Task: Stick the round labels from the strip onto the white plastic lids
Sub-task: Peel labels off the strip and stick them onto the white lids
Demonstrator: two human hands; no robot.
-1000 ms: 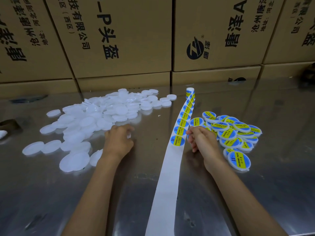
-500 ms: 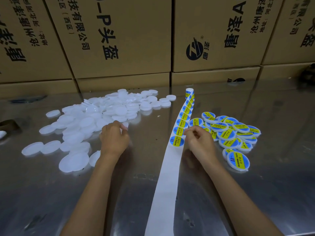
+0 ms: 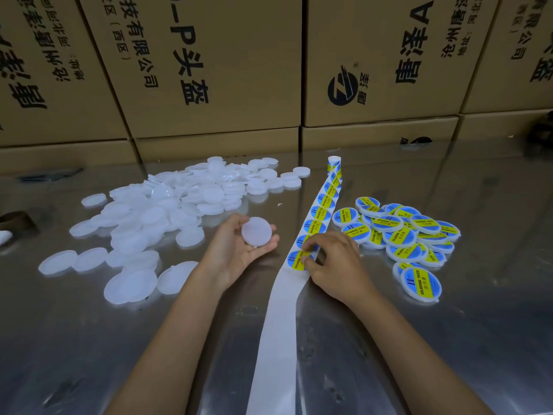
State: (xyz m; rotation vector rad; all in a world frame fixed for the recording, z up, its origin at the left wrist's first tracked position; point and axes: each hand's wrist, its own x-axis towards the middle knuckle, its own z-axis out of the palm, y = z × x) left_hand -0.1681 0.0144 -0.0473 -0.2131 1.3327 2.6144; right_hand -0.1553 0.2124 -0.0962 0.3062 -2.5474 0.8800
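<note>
My left hand (image 3: pixel 236 250) is turned palm up and holds one plain white lid (image 3: pixel 256 232) in its fingers, just left of the label strip (image 3: pixel 278 324). The strip runs from a small roll (image 3: pixel 334 160) at the back down to the near edge; round blue and yellow labels cover its far half, and its near half is bare white backing. My right hand (image 3: pixel 335 265) lies on the strip and pinches the edge of the nearest label (image 3: pixel 294 260) between thumb and forefinger.
A heap of plain white lids (image 3: pixel 167 211) spreads over the left of the shiny metal table (image 3: pixel 478 339). Labelled lids (image 3: pixel 401 232) are piled right of the strip. Cardboard boxes (image 3: pixel 209 70) wall off the back. A dark object (image 3: pixel 15 220) sits at the far left.
My left hand has lifted a white lid from the heap and turned palm up beside the strip. My right hand has moved onto the nearest label and pinches its edge.
</note>
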